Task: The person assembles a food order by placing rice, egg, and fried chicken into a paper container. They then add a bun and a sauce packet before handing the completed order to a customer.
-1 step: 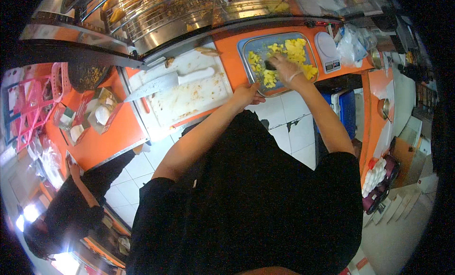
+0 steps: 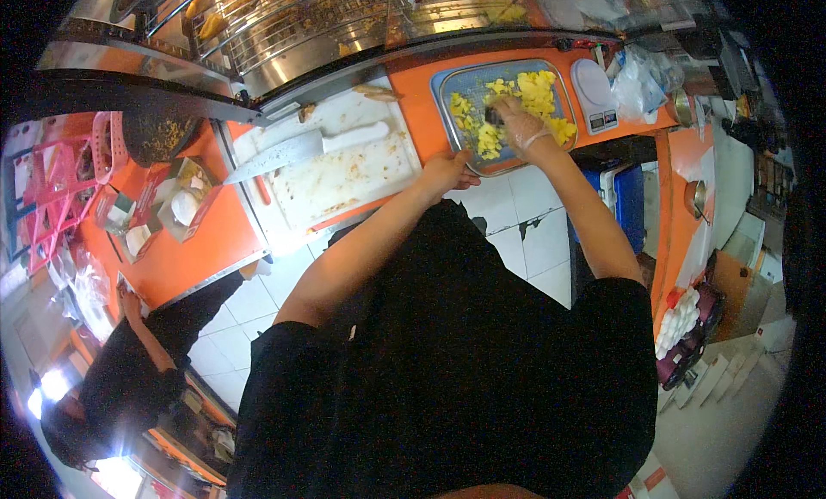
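A rectangular metal tray (image 2: 453, 136) sits on the orange counter, with yellow crumbly chunks of food (image 2: 534, 92) spread over it. My right hand (image 2: 520, 126), in a clear glove, is over the middle of the tray. Its fingers are closed round a small dark thing (image 2: 493, 116) whose kind I cannot make out. At the tray's near left corner, my left hand (image 2: 447, 173) grips the rim with curled fingers. To its left is a white cutting board (image 2: 361, 181), strewn with brown crumbs, bearing a large white-handled knife (image 2: 292, 149).
A kitchen scale (image 2: 592, 84) stands right of the tray beside clear plastic bags (image 2: 644, 82). Farther left are an open box (image 2: 186, 198), a dark pan (image 2: 162, 139) and pink baskets (image 2: 69, 189). Another person (image 2: 129, 391) works at lower left. A glass display case (image 2: 310, 34) runs behind the counter.
The dark thing in my right hand has shifted very slightly to the right over the tray. My left hand keeps its place at the rim.
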Demonstrator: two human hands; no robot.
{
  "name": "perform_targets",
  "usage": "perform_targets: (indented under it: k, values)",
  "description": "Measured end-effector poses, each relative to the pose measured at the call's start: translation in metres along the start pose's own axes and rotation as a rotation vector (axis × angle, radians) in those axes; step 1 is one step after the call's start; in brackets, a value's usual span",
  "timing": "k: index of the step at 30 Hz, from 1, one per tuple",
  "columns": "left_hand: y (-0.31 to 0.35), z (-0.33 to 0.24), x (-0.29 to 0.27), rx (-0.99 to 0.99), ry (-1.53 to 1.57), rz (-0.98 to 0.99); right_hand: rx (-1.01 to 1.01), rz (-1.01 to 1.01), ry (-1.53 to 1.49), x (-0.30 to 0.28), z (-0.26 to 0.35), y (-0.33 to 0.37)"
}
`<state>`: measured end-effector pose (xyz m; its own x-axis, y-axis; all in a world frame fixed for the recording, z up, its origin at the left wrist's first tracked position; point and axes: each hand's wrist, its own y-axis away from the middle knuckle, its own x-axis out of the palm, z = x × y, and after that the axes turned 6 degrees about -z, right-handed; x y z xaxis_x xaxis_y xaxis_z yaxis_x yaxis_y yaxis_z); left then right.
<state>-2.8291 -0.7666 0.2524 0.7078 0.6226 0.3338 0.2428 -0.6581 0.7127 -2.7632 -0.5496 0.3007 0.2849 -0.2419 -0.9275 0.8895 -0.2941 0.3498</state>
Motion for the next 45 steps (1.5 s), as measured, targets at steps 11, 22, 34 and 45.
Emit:
perform_targets:
  k: [11, 22, 34, 45]
  values:
    - [-0.006, 0.001, 0.001, 0.022, 0.048, 0.012, 0.059, 0.065, -0.086, 0.014, 0.035, 0.031]
    - [-0.01, 0.004, 0.0, 0.01, 0.085, 0.007, 0.17, -0.392, -0.195, 0.001, -0.029, -0.009]
    - [-0.002, -0.004, -0.001, -0.002, 0.098, 0.013, -0.013, -0.069, -0.182, 0.024, -0.022, 0.007]
    - [-0.009, 0.005, 0.003, 0.005, 0.14, -0.025, 0.206, -0.039, 0.073, 0.008, 0.01, 0.028]
